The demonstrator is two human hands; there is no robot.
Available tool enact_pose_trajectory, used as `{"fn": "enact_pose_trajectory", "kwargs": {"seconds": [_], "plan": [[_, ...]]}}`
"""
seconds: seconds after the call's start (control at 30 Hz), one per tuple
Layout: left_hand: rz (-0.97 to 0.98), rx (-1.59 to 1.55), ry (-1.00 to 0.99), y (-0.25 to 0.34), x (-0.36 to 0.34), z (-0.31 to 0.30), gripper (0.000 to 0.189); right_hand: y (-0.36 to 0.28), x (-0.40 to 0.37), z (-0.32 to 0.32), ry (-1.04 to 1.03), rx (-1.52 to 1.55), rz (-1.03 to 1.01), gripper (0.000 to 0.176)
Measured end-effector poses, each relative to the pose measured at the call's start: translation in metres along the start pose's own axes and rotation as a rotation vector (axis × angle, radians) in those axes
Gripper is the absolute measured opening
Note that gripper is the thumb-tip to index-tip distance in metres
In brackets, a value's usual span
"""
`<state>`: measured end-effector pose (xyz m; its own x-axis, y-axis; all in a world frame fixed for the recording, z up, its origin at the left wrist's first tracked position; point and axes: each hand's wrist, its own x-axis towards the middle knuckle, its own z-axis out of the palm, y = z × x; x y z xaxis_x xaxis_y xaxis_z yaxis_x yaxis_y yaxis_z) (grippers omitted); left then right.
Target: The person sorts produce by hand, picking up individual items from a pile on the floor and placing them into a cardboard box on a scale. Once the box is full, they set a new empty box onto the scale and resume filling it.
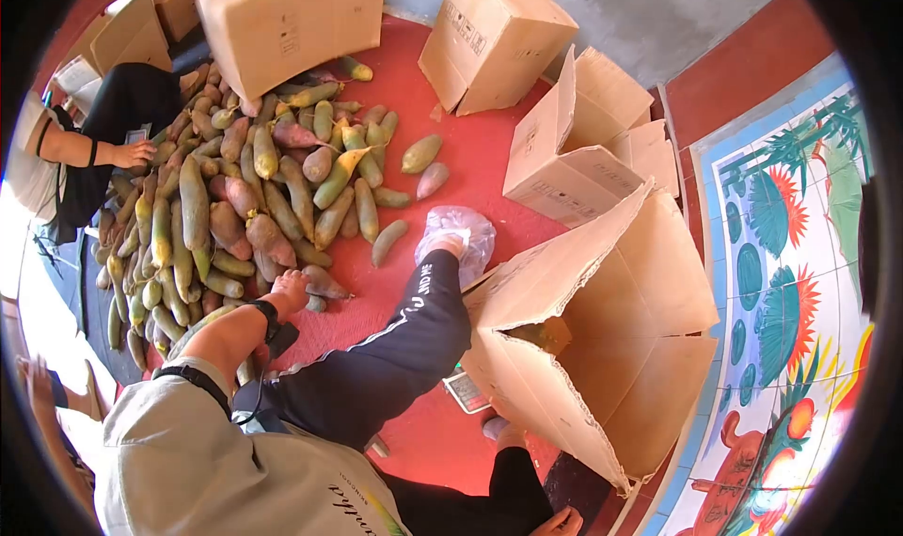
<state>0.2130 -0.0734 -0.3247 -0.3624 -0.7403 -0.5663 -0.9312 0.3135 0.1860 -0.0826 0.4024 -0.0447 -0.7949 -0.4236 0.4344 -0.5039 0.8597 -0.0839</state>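
Note:
At the right edge of the pile, my left hand [290, 291], with a dark watch at the wrist, reaches over the long green and reddish tubers [268, 240]. Its fingers are slightly apart, beside a reddish tuber [323, 282]; no tuber is lifted in it. My right hand [562, 523] shows only in part at the bottom edge, near my dark trouser leg, with its fingers apart and nothing visible in them. A clear plastic bag [475, 238] covers my outstretched foot.
A large open carton [630, 338] stands to the right, with another open carton [564, 174] behind it. Closed-looking cartons [292, 23] stand behind the pile. A small device with a display [467, 392] lies near the large carton. A co-worker's hand [134, 153] rests at the pile's left.

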Motion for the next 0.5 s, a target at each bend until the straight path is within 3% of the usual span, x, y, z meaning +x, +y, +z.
{"fn": "enact_pose_trajectory", "kwargs": {"seconds": [0.33, 0.47, 0.5], "plan": [[0.174, 0.177, 0.034, 0.025, 0.021, -0.003, 0.039, 0.002, -0.003, -0.001, -0.038, -0.066, 0.033, 0.016], [0.334, 0.309, 0.087, 0.029, 0.043, 0.019, 0.044, 0.0, -0.003, 0.001, -0.021, -0.003, 0.036, 0.014], [0.339, 0.288, 0.001, 0.044, 0.03, -0.003, 0.052, 0.001, -0.004, 0.001, -0.019, 0.006, 0.028, 0.013]]}}
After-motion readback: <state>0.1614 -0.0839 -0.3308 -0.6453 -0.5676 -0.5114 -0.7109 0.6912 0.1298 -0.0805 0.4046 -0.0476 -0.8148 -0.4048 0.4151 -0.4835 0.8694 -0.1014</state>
